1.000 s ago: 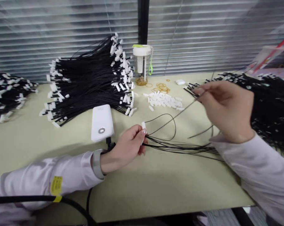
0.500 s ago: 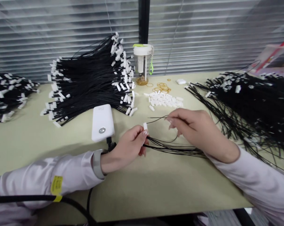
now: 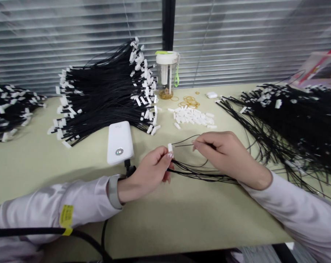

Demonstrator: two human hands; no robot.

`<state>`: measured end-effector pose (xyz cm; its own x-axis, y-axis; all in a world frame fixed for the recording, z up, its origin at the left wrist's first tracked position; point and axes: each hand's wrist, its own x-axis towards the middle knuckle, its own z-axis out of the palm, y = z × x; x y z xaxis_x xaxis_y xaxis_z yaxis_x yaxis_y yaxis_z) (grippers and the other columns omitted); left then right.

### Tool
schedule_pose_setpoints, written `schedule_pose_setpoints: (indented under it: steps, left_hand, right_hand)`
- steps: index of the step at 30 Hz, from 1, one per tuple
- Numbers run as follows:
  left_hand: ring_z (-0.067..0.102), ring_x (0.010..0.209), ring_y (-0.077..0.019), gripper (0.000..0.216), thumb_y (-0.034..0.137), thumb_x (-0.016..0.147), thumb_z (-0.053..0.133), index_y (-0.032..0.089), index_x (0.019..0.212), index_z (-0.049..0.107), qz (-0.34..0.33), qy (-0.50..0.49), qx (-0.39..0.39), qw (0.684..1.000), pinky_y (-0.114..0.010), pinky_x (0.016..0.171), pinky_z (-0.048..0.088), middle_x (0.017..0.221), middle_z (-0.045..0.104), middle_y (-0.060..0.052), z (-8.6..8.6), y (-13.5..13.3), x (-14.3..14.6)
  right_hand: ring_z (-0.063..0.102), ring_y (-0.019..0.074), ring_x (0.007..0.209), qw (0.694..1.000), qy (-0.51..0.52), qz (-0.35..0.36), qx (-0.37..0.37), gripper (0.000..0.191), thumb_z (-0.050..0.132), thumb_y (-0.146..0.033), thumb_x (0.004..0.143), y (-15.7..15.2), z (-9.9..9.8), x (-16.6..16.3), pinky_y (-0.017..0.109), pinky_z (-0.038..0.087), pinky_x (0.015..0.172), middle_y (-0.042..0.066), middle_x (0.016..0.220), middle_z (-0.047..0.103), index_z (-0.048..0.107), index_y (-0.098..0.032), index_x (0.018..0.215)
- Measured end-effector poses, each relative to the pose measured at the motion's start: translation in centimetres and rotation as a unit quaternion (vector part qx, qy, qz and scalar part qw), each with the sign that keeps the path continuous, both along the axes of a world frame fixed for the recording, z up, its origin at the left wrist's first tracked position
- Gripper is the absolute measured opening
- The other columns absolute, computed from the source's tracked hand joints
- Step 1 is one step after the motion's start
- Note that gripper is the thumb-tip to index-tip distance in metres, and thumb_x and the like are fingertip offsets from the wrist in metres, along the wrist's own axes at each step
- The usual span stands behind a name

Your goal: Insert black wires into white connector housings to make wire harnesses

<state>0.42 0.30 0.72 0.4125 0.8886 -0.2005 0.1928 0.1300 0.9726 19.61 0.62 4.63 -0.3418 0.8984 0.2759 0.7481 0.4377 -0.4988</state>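
Observation:
My left hand (image 3: 149,171) rests on the pale green table (image 3: 182,219) and pinches a small white tag (image 3: 170,147) between thumb and fingers, with a few thin black cords (image 3: 204,176) running under it. My right hand (image 3: 225,153) is closed on the end of one thin black cord (image 3: 183,145), whose tip points at the white tag, a finger's width away. The cord loops back under my right hand.
A big pile of tagged black cords (image 3: 105,91) lies at the back left, another (image 3: 9,109) at the far left, and untagged cords (image 3: 294,120) at the right. Loose white tags (image 3: 193,117), rubber bands (image 3: 189,101), a clear bottle (image 3: 165,75) and a white power bank (image 3: 119,142) sit in the middle.
My right hand came down from the right-hand cord pile with one cord and brought its end close to the white tag. My left hand stayed in place.

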Motion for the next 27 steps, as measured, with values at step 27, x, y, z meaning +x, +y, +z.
schedule_pose_setpoints:
  steps: [27]
  left_hand:
    - [0.045, 0.044, -0.0048, 0.021, 0.033, 0.085, 0.035, 0.018, 0.07, 0.039, -0.037, 0.058, 0.054, 0.996, -0.018, 0.041, 0.039, 0.065, 0.048, 0.004, 0.1, -0.5, 0.1]
  right_hand:
    - [0.036, 0.0064, 0.052, 0.998, -0.026, 0.052, -0.005, 0.025, 0.04, -0.018, 0.081, -0.2, -0.6, -1.2, 0.02, 0.029, 0.053, -0.003, 0.054, 0.045, 0.047, -0.015, 0.058]
